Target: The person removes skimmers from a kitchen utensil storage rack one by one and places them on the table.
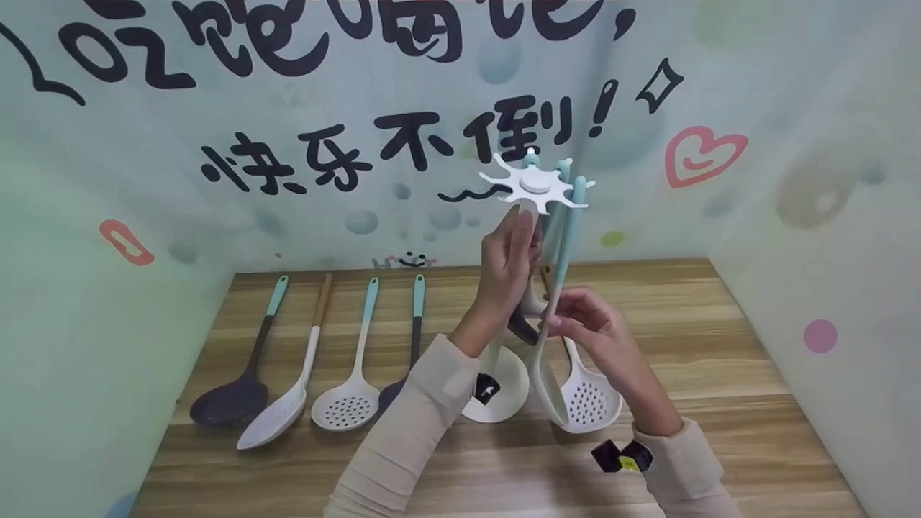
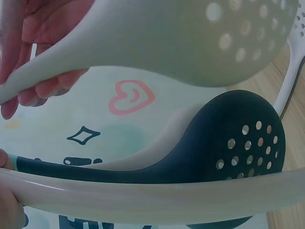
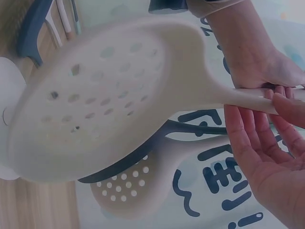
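Observation:
A white utensil stand has a star-shaped hook top [image 1: 534,183] and a round base [image 1: 507,392]. My left hand [image 1: 509,255] grips its post just under the hooks. My right hand [image 1: 593,324] pinches the neck of a white skimmer [image 3: 95,90] with a turquoise handle [image 1: 568,230]. That handle's top is beside one hook; whether it hangs there I cannot tell. Behind it in the left wrist view is a dark skimmer [image 2: 248,138] with holes. Another pale skimmer [image 3: 121,186] shows below the dark one in the right wrist view.
On the wooden table [image 1: 719,374] lie a dark ladle-like utensil [image 1: 230,399], a white spoon [image 1: 277,417] with a wooden handle, and a white skimmer [image 1: 345,406]. My left sleeve partly covers a dark utensil [image 1: 416,338]. Another white skimmer [image 1: 593,399] lies right of the base.

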